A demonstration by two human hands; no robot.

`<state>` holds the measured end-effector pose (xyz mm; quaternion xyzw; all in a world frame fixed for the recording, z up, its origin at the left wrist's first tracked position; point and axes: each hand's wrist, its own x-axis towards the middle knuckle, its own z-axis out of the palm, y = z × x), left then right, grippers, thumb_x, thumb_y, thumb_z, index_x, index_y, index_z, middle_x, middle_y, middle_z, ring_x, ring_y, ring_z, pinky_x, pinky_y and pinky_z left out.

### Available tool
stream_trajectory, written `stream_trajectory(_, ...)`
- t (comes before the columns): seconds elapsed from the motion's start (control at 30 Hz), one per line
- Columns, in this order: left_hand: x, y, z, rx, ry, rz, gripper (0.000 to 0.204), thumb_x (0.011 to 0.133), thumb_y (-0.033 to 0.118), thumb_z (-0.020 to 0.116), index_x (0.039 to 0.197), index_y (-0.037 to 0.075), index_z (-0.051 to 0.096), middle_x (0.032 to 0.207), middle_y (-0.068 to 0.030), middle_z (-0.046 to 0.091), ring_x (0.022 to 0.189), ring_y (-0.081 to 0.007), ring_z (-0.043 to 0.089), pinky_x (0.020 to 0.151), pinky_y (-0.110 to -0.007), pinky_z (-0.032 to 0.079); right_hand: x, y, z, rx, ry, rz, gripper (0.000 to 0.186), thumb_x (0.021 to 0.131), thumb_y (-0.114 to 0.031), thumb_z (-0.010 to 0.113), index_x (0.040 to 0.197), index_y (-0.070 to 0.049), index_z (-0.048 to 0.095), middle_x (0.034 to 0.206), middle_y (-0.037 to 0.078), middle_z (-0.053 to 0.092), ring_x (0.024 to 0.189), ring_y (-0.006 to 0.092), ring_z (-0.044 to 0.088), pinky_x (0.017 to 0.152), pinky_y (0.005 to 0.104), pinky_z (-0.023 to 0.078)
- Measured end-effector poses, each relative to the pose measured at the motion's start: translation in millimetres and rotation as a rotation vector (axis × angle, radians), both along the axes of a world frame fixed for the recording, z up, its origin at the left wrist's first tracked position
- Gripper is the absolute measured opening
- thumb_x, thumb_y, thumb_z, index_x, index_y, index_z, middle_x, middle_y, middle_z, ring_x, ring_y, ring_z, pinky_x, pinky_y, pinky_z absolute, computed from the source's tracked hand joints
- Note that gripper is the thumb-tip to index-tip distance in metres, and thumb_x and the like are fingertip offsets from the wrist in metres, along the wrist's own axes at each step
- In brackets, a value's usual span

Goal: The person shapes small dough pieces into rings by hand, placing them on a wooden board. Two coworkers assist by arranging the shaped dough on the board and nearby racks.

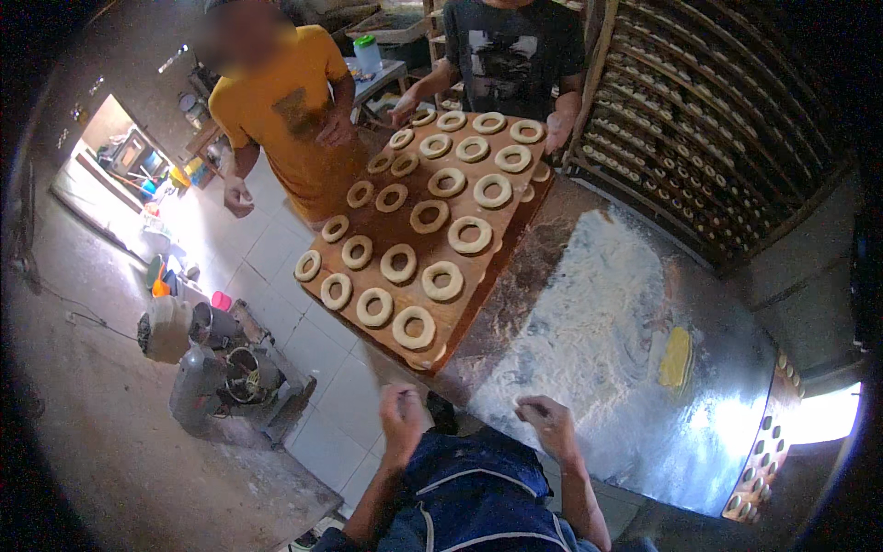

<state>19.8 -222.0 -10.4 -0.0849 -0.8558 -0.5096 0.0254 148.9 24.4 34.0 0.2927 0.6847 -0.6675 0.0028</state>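
From the head view, I see the left hand [402,419] and right hand [547,421] curled, apart from the wooden board [432,247]; whether they pinch anything I can't tell. Ahead, it carries dough rings [399,328] spaced apart, probably against sticking.

I log one brown wooden board [416,241], face up and slanting across my view, beside the floured part of the table [635,460]. On it I see pale dough rings [399,327], open-centred, lying flat in rough rows, mostly apart; more dough pokes out beneath the board's right edge.
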Motion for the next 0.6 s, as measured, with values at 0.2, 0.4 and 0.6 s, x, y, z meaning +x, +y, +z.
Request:
stream_trajectory(0.2,-96,-22,10,-0.185,0.242,-0.021,0.02,0.085,0.004,0.056,0.104,0.0,0.06,0.1,-0.0187,0.059,0.093,-0.0341,0.057,0.085,-0.043,0.045,-125,-56,-46,0.949,0.48,0.332,0.032,0.086,-0.002,0.058,0.117,-0.001,0.057,0.104,0.02,0.063,0.095,0.0286,0.064,0.083,0.0364,0.052)
stream_trajectory(0.4,-125,-19,4,-0.024,0.061,0.045,0.024,0.085,0.002,0.054,0.108,0.0,0.057,0.107,-0.0196,0.056,0.098,-0.0355,0.054,0.088,-0.044,0.044,-142,-72,-56,0.368,0.173,-0.072,0.032,0.084,-0.002,0.057,0.116,-0.002,0.054,0.115,0.019,0.058,0.111,0.0301,0.056,0.09,0.0398,0.047)
stream_trajectory(0.6,-161,-34,-3,-0.05,0.066,0.001,0.028,0.086,0.002,0.051,0.114,-0.003,0.054,0.107,-0.0209,0.056,0.101,-0.0359,0.053,0.091,-0.044,0.043,-173,-75,-56,0.114,0.454,0.017,0.041,0.085,-0.006,0.053,0.125,0.002,0.047,0.115,0.021,0.058,0.107,0.0308,0.058,0.095,0.0382,0.045)
